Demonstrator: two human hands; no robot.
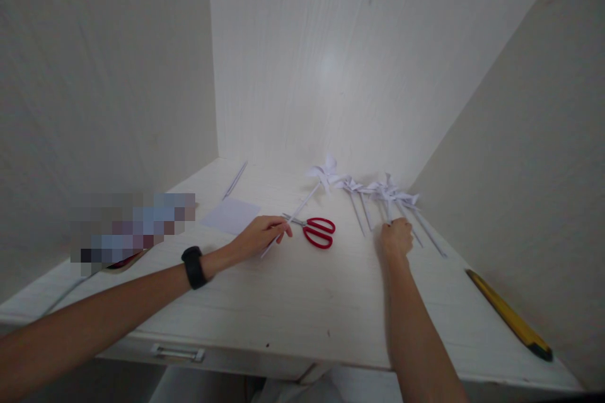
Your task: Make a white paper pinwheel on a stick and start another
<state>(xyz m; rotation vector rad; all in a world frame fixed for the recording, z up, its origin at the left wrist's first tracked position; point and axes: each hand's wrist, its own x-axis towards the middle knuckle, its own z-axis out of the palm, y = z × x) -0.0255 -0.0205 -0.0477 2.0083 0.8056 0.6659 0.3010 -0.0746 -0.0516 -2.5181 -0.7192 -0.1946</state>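
My bare left forearm (118, 308) slants in from the lower left, my left hand (275, 233) back upward, fingers bent in a light pinch. My bare right forearm (416, 321) reaches forward, my right hand (397, 237) closed, knuckles up.

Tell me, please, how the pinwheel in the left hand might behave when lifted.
The pinwheel is probably light for its size, as its blades look like thin paper. Those curled blades would likely bend or crush easily. The stick seems fairly stiff, as it runs straight from the left hand.
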